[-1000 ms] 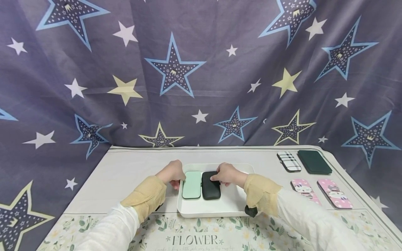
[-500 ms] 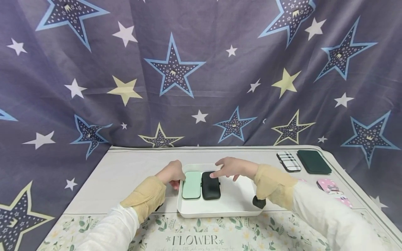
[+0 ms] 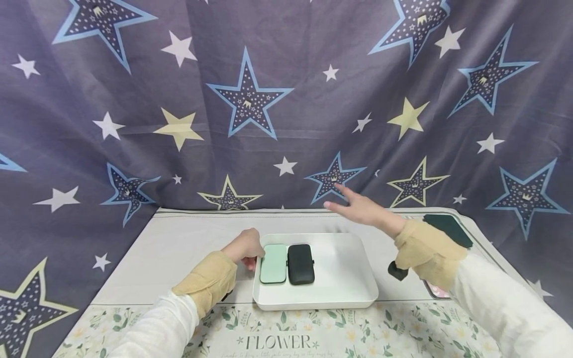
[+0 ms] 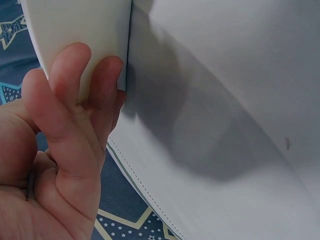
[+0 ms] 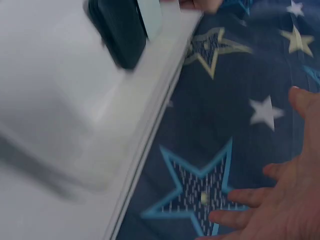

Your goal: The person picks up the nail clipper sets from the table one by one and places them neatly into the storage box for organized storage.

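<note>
A white tray (image 3: pixel 342 278) sits in the middle of the table. On its left side lie a mint-green slim case (image 3: pixel 273 264) and a black case (image 3: pixel 301 265) with a small side clasp, side by side. My left hand (image 3: pixel 246 246) grips the tray's left wall; in the left wrist view its fingers (image 4: pixel 70 67) press against the outer face. Raised above the table, behind and right of the tray, my right hand (image 3: pixel 363 209) has its fingers spread and holds nothing. The right wrist view shows the same hand (image 5: pixel 280 200) against the curtain.
At the right, a dark green case (image 3: pixel 447 227) and a pink case (image 3: pixel 437 291) are partly covered by the right arm. A starry curtain (image 3: pixel 268 164) hangs behind the table. Flower-printed cloth (image 3: pixel 277 343) covers the front edge.
My right hand has let go of the black case, then lifted away up and to the right. The black case stays in the tray. My left hand keeps its place on the tray wall.
</note>
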`<state>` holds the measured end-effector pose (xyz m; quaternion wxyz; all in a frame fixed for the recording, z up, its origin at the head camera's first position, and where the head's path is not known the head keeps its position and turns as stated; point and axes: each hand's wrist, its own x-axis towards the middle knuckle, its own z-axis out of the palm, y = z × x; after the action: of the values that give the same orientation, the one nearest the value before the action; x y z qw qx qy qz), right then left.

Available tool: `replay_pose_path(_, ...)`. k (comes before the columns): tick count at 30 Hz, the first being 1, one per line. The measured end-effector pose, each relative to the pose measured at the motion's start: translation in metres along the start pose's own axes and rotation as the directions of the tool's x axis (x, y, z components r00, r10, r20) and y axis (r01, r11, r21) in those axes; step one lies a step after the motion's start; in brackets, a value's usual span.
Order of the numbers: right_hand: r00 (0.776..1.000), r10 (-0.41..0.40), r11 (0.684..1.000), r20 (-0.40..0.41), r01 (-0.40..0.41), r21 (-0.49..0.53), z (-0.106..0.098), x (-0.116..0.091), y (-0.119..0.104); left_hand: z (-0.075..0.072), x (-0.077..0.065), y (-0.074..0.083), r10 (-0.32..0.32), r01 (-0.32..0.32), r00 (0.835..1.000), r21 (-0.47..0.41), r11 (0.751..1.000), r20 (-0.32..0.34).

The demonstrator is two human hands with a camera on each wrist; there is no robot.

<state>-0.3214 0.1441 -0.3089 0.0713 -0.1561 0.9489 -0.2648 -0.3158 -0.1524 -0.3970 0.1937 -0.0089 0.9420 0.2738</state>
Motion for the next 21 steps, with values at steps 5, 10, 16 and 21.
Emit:
replay_pose_path(5, 0.997, -0.009, 1.000, -0.081, 0.008, -0.013, -0.021, 0.002, 0.028, 0.000, -0.001, -0.001, 0.007, -0.007, 1.000, -0.009, 1.000, -0.003)
replay_pose_path(10, 0.979, 0.024, 0.989, -0.202, -0.053, -0.140, -0.033, 0.004, 0.059, 0.002, 0.000, -0.004, 0.030, -0.030, 0.999, 0.010, 0.999, -0.013)
replay_pose_path(16, 0.951, 0.094, 0.963, -0.296, -0.162, -0.217, -0.038, 0.006, 0.091, 0.003, 0.002, -0.006, 0.033, -0.032, 0.999, 0.025, 0.999, -0.017)
replay_pose_path(21, 0.935, 0.153, 0.952, -0.321, -0.226, -0.205, -0.041, 0.007, 0.116, 0.004, 0.004, -0.006, 0.024, -0.024, 1.000, 0.012, 1.000, -0.014)
